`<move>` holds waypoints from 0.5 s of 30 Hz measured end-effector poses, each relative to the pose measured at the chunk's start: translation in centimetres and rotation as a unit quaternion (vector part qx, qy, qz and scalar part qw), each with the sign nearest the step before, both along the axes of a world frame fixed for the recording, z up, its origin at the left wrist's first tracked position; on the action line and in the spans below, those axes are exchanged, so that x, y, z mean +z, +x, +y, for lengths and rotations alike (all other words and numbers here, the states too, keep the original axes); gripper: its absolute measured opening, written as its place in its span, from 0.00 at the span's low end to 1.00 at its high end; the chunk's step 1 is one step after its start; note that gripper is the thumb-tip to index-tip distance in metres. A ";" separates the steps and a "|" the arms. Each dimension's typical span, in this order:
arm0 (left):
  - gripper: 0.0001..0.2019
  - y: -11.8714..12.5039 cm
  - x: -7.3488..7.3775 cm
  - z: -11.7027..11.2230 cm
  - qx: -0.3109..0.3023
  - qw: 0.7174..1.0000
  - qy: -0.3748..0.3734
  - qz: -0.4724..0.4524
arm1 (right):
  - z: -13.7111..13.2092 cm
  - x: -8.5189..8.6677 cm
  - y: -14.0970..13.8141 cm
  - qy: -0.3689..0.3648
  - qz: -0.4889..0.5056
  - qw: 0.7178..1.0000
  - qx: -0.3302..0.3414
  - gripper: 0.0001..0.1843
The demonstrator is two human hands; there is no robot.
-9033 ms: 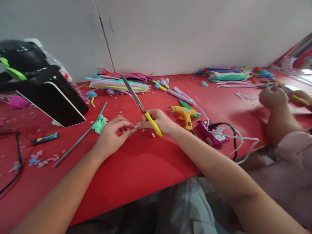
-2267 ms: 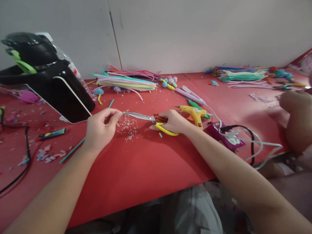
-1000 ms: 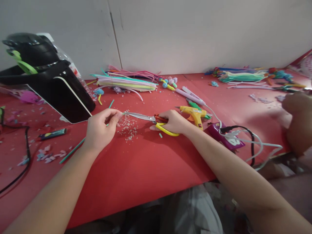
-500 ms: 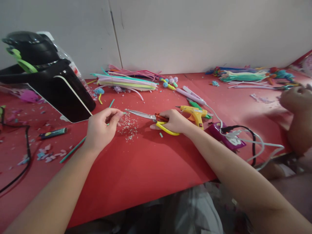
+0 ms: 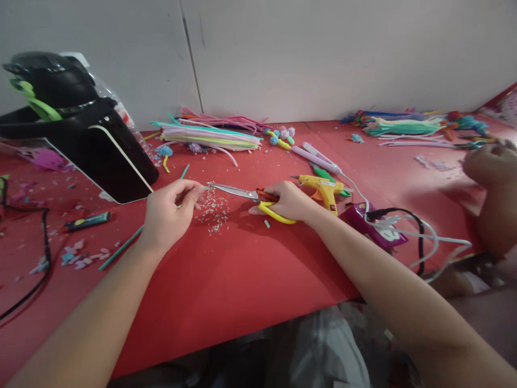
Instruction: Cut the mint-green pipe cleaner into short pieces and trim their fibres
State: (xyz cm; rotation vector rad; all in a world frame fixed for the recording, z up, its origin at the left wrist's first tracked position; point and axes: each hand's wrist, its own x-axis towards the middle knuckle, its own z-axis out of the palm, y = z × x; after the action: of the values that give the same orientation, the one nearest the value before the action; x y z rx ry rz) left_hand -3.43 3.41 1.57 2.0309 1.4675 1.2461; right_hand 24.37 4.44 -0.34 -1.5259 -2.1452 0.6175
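Note:
My left hand (image 5: pixel 168 218) is closed in a pinch, with the small light-green tip of a pipe cleaner (image 5: pixel 207 187) poking out past thumb and forefinger. Most of that piece is hidden by the fingers. A longer green pipe cleaner (image 5: pixel 121 248) runs beneath this hand and shows on both sides of it. My right hand (image 5: pixel 288 202) grips scissors (image 5: pixel 236 191) by their yellow and orange handles. Their blades point left, look nearly closed, and reach the green tip. Tiny pale fluff clippings (image 5: pixel 216 213) lie scattered on the red table (image 5: pixel 226 291) below the blades.
Bundled pipe cleaners (image 5: pixel 214 134) lie along the wall. A yellow glue gun (image 5: pixel 325 188), a lilac corded tool (image 5: pixel 317 159) and a purple power block (image 5: pixel 375 226) with cables sit right. A black container (image 5: pixel 105 156) stands left. Another person's hand (image 5: pixel 490 167) is far right.
Hardly anything differs. Both hands keep their places, and the scissors have shifted only very slightly at the blades.

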 end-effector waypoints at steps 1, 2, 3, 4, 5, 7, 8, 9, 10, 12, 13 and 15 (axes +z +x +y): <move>0.06 0.0 0.0 0.0 0.000 1.000 0.000 -0.001 | 0.0 0.0 0.0 0.002 0.002 1.000 0.001 0.32; 0.06 0.0 0.1 -0.1 0.001 1.000 0.002 0.000 | 0.0 0.0 0.1 0.003 0.003 1.000 0.003 0.32; 0.06 0.0 0.1 -0.1 0.001 1.000 0.005 0.003 | 0.0 -0.1 0.1 0.004 0.004 1.000 0.006 0.33; 0.06 0.0 0.1 -0.1 0.001 1.000 0.008 0.006 | 0.0 -0.1 0.1 0.003 0.004 1.000 0.008 0.33; 0.07 0.0 0.1 -0.2 0.002 1.000 0.010 0.008 | -0.1 -0.1 0.2 0.003 0.004 1.000 0.010 0.33; 0.07 -0.1 0.1 -0.2 0.004 1.000 0.010 0.009 | -0.1 -0.1 0.2 -0.001 0.003 1.000 0.012 0.33; 0.07 -0.1 0.1 -0.2 0.004 1.000 0.008 0.009 | -0.1 -0.1 0.2 -0.002 0.004 1.000 0.013 0.33; 0.08 -0.1 0.1 -0.2 0.005 1.000 0.007 0.009 | -0.1 -0.1 0.2 -0.003 0.005 1.000 0.014 0.33; 0.08 -0.1 0.1 -0.2 0.006 1.000 0.006 0.008 | -0.1 -0.1 0.2 -0.003 0.006 1.000 0.015 0.33; 0.08 -0.1 0.0 -0.1 0.005 1.000 0.007 0.008 | -0.1 -0.1 0.2 -0.004 0.009 1.000 0.013 0.33; 0.08 -0.1 0.0 -0.1 0.004 1.000 0.009 0.008 | -0.1 -0.1 0.2 -0.004 0.010 1.000 0.013 0.33; 0.08 -0.1 -0.1 -0.1 0.001 1.000 0.012 0.009 | -0.1 -0.1 0.2 -0.004 0.010 1.000 0.013 0.34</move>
State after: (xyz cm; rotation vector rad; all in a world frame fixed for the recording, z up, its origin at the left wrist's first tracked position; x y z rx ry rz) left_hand -3.54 3.36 1.52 2.0614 1.4697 1.2557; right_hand 24.53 4.38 -0.41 -1.4923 -2.1534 0.6466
